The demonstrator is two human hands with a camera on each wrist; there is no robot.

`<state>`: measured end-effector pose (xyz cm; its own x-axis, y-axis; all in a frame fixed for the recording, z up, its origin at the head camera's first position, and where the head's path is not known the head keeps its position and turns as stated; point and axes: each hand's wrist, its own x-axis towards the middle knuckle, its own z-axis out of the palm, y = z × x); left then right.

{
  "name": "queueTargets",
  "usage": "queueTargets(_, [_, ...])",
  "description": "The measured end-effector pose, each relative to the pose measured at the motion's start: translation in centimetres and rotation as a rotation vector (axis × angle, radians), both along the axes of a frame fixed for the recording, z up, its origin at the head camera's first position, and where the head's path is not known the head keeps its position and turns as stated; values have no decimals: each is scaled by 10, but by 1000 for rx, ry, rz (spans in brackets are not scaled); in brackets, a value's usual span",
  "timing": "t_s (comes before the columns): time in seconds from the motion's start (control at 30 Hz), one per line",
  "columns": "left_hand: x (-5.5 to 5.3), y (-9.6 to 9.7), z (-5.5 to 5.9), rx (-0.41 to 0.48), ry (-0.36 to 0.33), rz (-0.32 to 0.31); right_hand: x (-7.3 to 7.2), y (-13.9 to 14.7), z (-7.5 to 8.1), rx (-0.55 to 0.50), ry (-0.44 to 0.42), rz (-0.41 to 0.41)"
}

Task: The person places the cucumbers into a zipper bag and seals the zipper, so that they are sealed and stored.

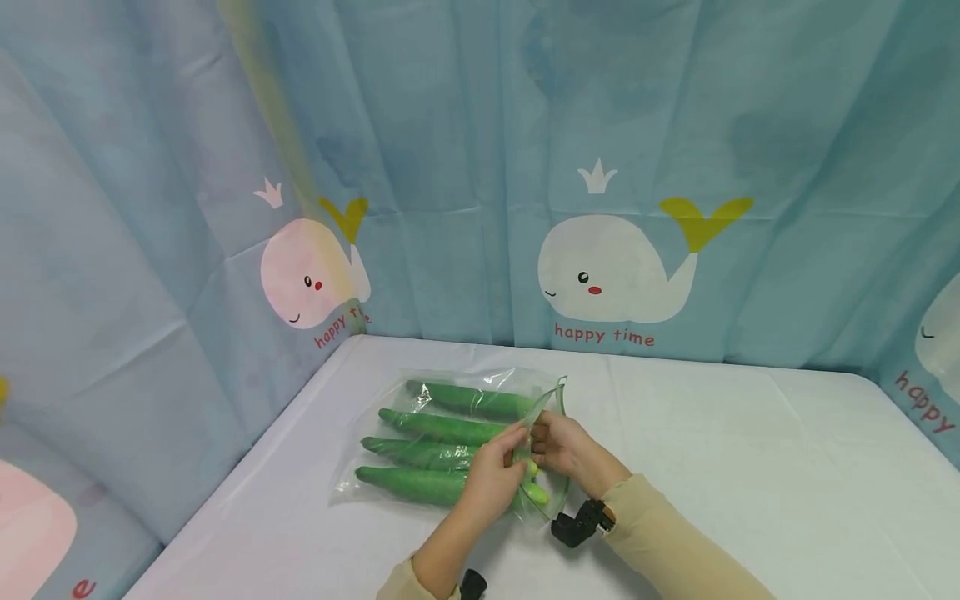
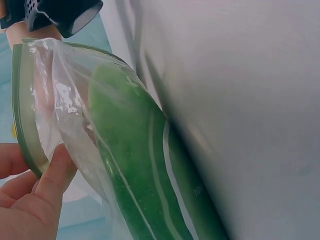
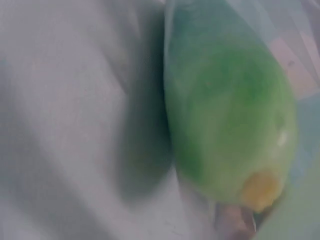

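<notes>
Several long green cucumbers [image 1: 427, 454] lie side by side inside a clear plastic zip bag [image 1: 352, 487], their paler ends toward the bag's mouth at the right. A green strip [image 2: 16, 100] edges that mouth, which gapes apart. My left hand [image 1: 495, 475] pinches the upper edge of the mouth between thumb and fingers. Opposite it, my right hand [image 1: 566, 446] has curled fingers at the same edge, within the mouth; its fingertips are partly hidden. One cucumber [image 3: 227, 110] fills the right wrist view, blurred, with a yellowish tip.
A white-covered table [image 1: 712, 450] carries the bag and stretches off to the right. Blue curtains [image 1: 450, 167] printed with whales hang behind and beside it. Black wrist cameras [image 1: 577, 525] sit on both wrists near the sleeves.
</notes>
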<state>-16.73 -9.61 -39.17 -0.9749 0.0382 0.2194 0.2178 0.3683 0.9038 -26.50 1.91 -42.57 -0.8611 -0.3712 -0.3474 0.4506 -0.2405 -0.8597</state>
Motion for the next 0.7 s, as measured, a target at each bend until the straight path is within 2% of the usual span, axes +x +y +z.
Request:
queueTargets(0.2, [0, 0, 0, 3, -18, -2, 6, 10, 5, -5, 4, 51])
queueTargets(0.33, [0, 0, 2, -9, -33, -4, 11, 22, 11, 51, 44, 60])
queueTargets(0.5, [0, 2, 3, -38, -44, 2, 13, 42, 17, 41, 71, 75])
queueTargets(0.6, [-1, 4, 3, -46, -30, 15, 11, 54, 19, 78, 104, 15])
queueTargets(0.7, [-1, 5, 3, -52, -18, 25, 5, 62, 21, 179, 157, -101])
